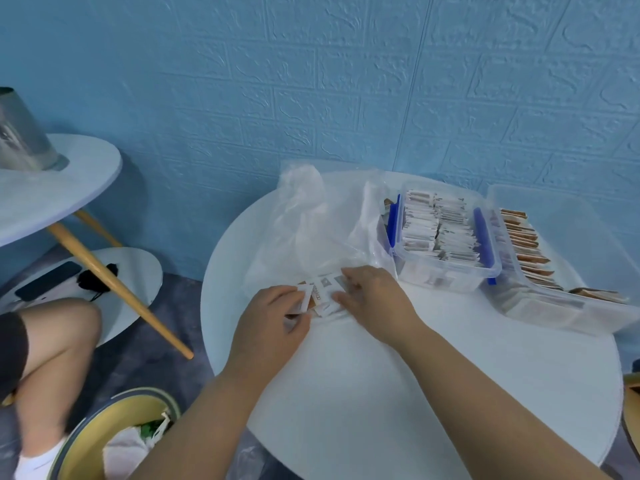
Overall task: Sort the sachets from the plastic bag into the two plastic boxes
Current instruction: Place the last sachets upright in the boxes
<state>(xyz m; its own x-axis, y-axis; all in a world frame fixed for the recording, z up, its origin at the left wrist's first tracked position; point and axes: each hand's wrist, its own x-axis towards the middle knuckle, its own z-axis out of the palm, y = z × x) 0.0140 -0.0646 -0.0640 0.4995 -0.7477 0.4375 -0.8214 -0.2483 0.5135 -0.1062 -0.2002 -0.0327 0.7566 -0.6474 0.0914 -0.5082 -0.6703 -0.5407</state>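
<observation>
Both forearms reach up from the bottom edge across the round white table, and the hands meet near its middle, at the mouth of the plastic bag. My left hand pinches the near end of a small bunch of sachets between thumb and fingertips. My right hand is curled over the far end of the same bunch, thumb on top and fingers tucked under, so both grips are narrow and closed on the packets. They are little flat paper packets, mostly white, with one showing a brown face and pale lettering too small to read. They lie fanned and overlapping, resting on the bag's crumpled lower edge.

The bag itself is thin and clear – it stands slack and puffed up behind my hands and drapes against the small box to the right. That box is clear plastic with blue clips on its sides and is packed with white packets set on edge in rows. Just beside it, further right and touching it, sits the large box, also clear, holding a long row of brown-edged packets leaning along its left wall.

To the left, a bent knee shows beside a second pale table with wooden legs and a metal pail on top. A yellow-lined bin stands on the floor below.
</observation>
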